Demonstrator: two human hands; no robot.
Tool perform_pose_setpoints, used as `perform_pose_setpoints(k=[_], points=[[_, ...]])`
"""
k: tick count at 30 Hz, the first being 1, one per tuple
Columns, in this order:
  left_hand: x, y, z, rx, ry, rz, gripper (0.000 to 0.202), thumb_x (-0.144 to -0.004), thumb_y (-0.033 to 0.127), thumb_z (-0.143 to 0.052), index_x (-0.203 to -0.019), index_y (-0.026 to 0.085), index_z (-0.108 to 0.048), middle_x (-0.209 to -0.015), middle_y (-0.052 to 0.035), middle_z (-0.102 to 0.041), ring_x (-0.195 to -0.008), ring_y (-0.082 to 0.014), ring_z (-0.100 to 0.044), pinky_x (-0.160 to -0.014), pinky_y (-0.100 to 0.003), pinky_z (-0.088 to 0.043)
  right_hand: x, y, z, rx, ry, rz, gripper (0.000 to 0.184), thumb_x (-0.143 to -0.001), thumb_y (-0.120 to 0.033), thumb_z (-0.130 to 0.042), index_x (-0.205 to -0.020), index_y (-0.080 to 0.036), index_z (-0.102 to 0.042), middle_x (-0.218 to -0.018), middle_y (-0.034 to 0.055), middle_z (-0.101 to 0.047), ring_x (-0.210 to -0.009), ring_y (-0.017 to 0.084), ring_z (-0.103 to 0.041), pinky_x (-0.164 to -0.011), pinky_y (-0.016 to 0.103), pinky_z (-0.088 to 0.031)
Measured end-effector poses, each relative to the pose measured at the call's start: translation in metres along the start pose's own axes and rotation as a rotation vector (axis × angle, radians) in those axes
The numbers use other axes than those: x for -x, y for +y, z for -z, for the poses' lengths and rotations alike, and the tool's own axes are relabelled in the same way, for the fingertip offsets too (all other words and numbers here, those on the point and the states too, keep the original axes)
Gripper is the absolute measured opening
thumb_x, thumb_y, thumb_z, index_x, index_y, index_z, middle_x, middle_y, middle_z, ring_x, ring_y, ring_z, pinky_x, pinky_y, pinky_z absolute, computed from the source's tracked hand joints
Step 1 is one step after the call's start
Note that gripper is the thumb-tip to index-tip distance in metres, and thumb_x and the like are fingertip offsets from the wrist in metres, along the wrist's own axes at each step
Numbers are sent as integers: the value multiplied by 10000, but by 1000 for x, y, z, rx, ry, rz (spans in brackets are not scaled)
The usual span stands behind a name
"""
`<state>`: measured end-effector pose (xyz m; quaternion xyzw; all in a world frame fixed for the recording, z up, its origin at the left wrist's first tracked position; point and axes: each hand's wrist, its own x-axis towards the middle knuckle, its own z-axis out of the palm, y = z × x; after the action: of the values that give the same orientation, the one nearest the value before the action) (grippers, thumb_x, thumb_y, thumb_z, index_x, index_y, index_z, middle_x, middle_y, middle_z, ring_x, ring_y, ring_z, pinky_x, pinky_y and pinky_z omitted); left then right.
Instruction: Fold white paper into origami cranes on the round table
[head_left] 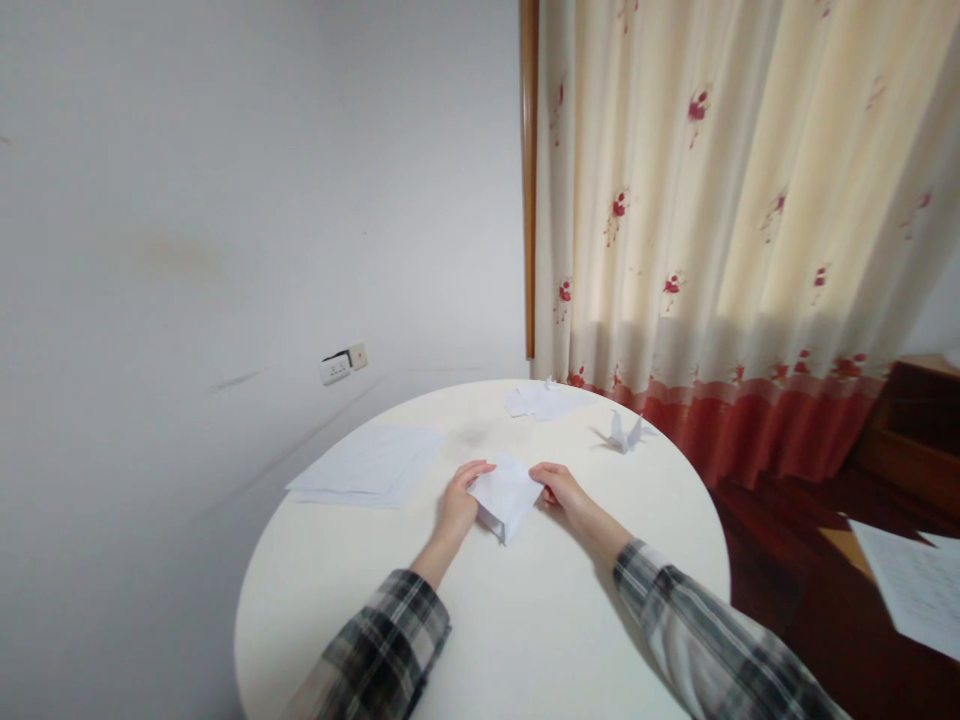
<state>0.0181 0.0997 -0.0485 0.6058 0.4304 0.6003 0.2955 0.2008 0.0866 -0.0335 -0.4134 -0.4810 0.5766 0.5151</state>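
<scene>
A small folded piece of white paper [507,496] is held between my two hands over the round white table [547,620]. Its layers stand slightly apart along the near left edge. My left hand [461,497] grips the left corner, thumb and fingers closed on it. On the opposite corner, my right hand [559,484] pinches the paper with its fingers curled under. Beyond my right hand stands a folded paper crane [624,432] with its wings raised.
Flat white sheets [367,465] lie stacked on the table's left. More paper pieces [544,400] lie at the far edge. A wall with a socket [335,369] rises behind, and a flowered curtain [712,220] hangs at the right. Written pages [911,580] are at lower right.
</scene>
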Motion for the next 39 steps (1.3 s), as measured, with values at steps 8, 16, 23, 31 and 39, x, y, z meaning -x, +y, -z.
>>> perform_pose_setpoints(k=[8, 16, 23, 31, 39], points=[[4, 14, -1, 92, -52, 161, 384, -543, 3, -435, -793, 158, -683, -950, -63, -674, -937, -182, -591, -915, -334, -403, 9, -9, -4, -90, -1, 16, 165, -580, -304, -620, -581, -158, -543, -427, -56, -468, -394, 57, -398, -418, 187, -311], [5, 19, 1, 6, -45, 172, 418, -527, -29, -456, -822, 155, -689, -968, -70, -671, -979, -200, -577, -942, -329, -378, 15, -16, -8, -92, 91, 33, 323, -571, -326, -686, -852, -181, -622, -689, -5, -609, -594, 101, -522, -510, 195, -363], [3, 14, 1, -11, -36, 184, 225, -643, 196, -593, -842, 148, -686, -942, -81, -683, -926, -217, -601, -888, -344, -418, 16, -17, -9, -92, 11, 99, 377, -591, -400, -697, -907, -206, -629, -850, 11, -626, -609, 78, -519, -515, 176, -375], [6, 18, 0, -46, -42, 236, 348, -643, 421, -619, -831, 133, -676, -816, -71, -697, -804, -240, -622, -683, -294, -468, 11, -10, -9, -17, -65, 166, 356, -509, -312, -744, -817, -163, -645, -741, 26, -646, -627, 109, -559, -582, 207, -417], [6, 18, 0, -50, -57, 215, 428, -641, 477, -613, -878, 124, -654, -890, -89, -685, -815, -230, -613, -689, -278, -455, -1, 0, -2, 109, 57, 204, 210, -513, -326, -696, -579, -144, -613, -520, -9, -563, -477, 84, -467, -474, 196, -340]])
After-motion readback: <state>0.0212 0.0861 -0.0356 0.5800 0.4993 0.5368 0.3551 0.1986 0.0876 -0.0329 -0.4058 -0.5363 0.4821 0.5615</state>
